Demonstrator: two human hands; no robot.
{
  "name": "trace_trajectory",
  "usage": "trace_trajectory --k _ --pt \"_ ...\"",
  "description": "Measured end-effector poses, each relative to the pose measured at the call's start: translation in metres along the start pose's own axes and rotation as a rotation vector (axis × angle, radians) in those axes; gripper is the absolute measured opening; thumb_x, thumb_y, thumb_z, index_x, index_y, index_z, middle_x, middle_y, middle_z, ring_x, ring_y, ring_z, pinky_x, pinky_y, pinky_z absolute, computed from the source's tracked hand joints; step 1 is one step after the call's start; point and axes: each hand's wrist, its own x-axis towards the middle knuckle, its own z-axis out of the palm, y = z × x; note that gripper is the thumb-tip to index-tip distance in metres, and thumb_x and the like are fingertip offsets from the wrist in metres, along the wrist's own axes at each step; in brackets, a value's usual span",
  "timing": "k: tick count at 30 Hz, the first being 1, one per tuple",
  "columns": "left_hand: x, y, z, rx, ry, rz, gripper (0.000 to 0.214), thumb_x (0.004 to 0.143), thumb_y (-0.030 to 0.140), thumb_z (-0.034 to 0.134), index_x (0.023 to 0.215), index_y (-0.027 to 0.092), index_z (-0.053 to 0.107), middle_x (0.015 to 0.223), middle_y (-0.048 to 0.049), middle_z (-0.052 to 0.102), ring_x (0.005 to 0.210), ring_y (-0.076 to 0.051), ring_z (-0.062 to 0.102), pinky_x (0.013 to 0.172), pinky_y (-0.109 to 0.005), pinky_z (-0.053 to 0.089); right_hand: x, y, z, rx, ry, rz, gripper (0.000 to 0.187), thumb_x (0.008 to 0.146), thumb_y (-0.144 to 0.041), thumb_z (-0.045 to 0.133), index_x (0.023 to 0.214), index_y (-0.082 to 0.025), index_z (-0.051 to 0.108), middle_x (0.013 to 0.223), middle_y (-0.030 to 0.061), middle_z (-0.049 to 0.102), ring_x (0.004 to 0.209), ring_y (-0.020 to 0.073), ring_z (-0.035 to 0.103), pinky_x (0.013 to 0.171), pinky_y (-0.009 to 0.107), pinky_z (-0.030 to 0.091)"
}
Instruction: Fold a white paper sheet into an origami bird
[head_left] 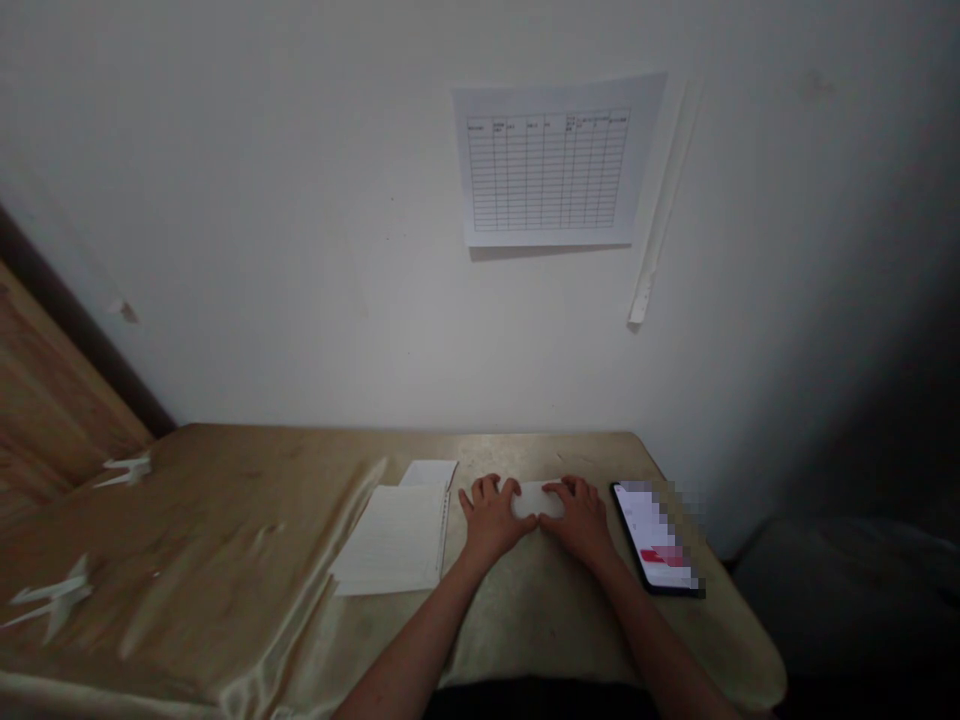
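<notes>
Both hands rest on a small white piece of paper (534, 498) lying on the tan table (525, 620) near the wall. My left hand (491, 515) presses the paper's left end with fingers spread flat. My right hand (580, 518) lies on its right end, fingers also stretched out. Only the middle of the paper shows between the hands.
A lined notebook (396, 540) with a loose white sheet (429, 472) lies left of my hands. A lit phone (656, 540) lies at the right near the table edge. Two folded white paper shapes (52, 598) (126, 470) sit at the far left. A printed table sheet (551, 165) hangs on the wall.
</notes>
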Motion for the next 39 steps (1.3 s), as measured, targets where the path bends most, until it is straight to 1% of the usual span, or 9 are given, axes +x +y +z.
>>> trace_trajectory --k 6,13,20,26,35,39 --pt "0.002 -0.003 -0.003 -0.020 -0.051 -0.012 0.052 0.068 0.052 0.072 0.116 0.033 0.061 0.139 -0.0082 0.046 0.136 -0.036 0.033 0.114 -0.067 0.008 0.005 0.005 -0.003 0.021 -0.064 0.022 0.053 0.073 -0.030 0.067 0.126 -0.033 0.063 0.140 0.0068 0.047 0.132 0.0283 0.040 0.108 0.039 0.031" --pt "0.006 -0.015 -0.010 -0.040 -0.120 0.013 0.047 0.071 0.042 0.071 0.116 0.037 0.062 0.143 -0.0044 0.046 0.139 -0.034 0.031 0.115 -0.067 0.008 0.012 0.014 -0.007 0.010 -0.135 0.016 0.056 0.073 -0.023 0.065 0.128 -0.036 0.063 0.143 0.0046 0.047 0.133 0.0264 0.040 0.110 0.037 0.030" --pt "0.010 -0.030 -0.015 -0.045 -0.186 0.067 0.046 0.075 0.033 0.066 0.120 0.040 0.061 0.147 0.0002 0.046 0.142 -0.029 0.032 0.117 -0.062 0.011 0.017 0.023 -0.009 0.000 -0.184 -0.014 0.059 0.074 -0.017 0.060 0.130 -0.037 0.061 0.148 0.0017 0.044 0.135 0.0248 0.040 0.110 0.036 0.030" --pt "0.010 -0.042 -0.021 -0.048 -0.232 0.126 0.048 0.077 0.027 0.062 0.123 0.040 0.060 0.151 0.0035 0.045 0.142 -0.025 0.034 0.118 -0.054 0.017 0.019 0.028 -0.008 0.016 -0.183 -0.028 0.062 0.074 -0.008 0.051 0.128 -0.035 0.063 0.146 0.0012 0.047 0.133 0.0224 0.042 0.109 0.035 0.032" --pt "0.009 -0.048 -0.021 -0.042 -0.229 0.159 0.049 0.079 0.026 0.061 0.126 0.040 0.060 0.152 0.0044 0.045 0.144 -0.024 0.034 0.120 -0.054 0.017 0.020 0.035 -0.008 0.064 -0.141 -0.054 0.067 0.069 0.001 0.042 0.122 -0.031 0.068 0.141 0.0003 0.054 0.130 0.0180 0.047 0.110 0.033 0.033" --pt "0.008 -0.050 -0.018 -0.047 -0.198 0.172 0.046 0.083 0.025 0.057 0.127 0.040 0.061 0.152 0.0049 0.046 0.144 -0.023 0.034 0.120 -0.054 0.018 0.020 0.037 -0.007 0.084 -0.118 -0.075 0.064 0.072 0.001 0.038 0.120 -0.029 0.069 0.139 0.0015 0.056 0.129 0.0173 0.048 0.109 0.033 0.033"
